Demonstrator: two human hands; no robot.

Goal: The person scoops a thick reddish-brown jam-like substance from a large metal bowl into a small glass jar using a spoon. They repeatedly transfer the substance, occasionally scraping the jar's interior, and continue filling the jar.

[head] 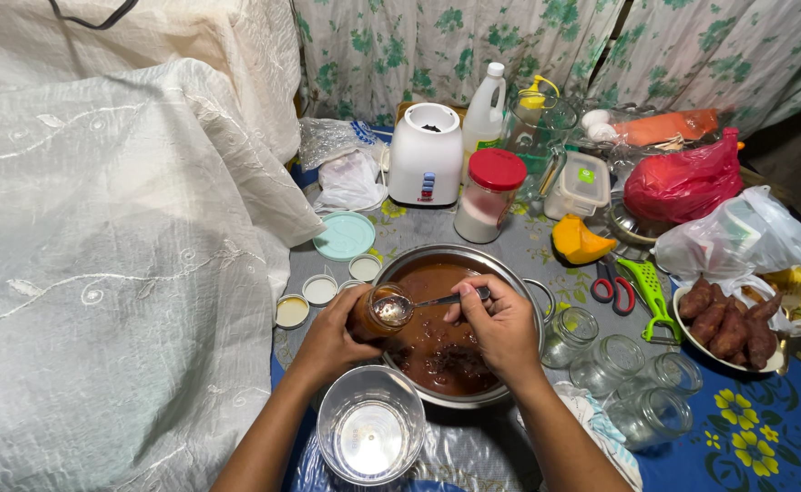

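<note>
Head view shows me my left hand (pixel 332 339) wrapped around a small glass jar (pixel 380 311), tilted over the near-left rim of a steel pot (pixel 520 282) of brown sauce. My right hand (pixel 502 326) pinches a spoon (pixel 418 303), its bowl at the jar's mouth. Empty jars (pixel 619 364) stand right of the pot on the counter (pixel 765 428); small lids (pixel 320 290) lie to its left, a clear bowl (pixel 370 435) nearest me.
</note>
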